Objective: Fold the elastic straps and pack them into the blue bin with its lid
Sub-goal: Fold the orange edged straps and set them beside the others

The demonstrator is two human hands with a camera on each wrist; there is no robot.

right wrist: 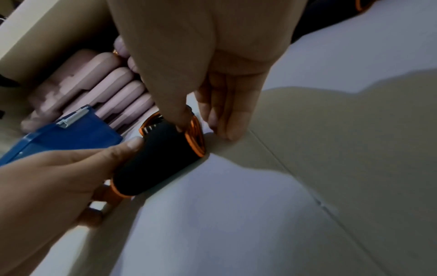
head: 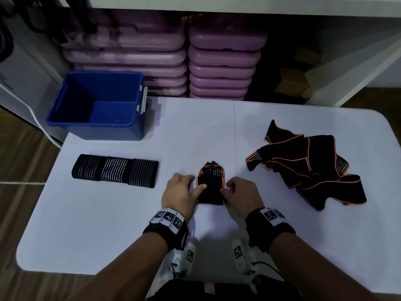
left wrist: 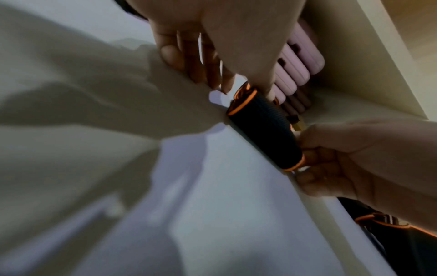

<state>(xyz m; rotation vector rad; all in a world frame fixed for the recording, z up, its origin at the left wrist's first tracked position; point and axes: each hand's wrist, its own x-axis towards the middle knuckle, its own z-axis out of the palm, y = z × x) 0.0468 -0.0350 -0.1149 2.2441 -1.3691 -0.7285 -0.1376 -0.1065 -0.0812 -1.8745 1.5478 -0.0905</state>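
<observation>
Mid-table, left hand (head: 180,192) and right hand (head: 240,194) grip the roll (head: 210,189) endwise; pile (head: 308,166) apart.

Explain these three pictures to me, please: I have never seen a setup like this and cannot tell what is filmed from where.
There is no machine here. A person works with bare hands and wears three cameras. The wide picture comes from the head and looks down at the table. The other two come from the wrists and look along the fingers, so everything appears close and tilted.

The left hand and right hand grip a rolled black band with orange edging by its two ends on the white table. To its left lie three rolled striped bands, with a blue bin behind them. To the right is a loose pile of bands.
</observation>
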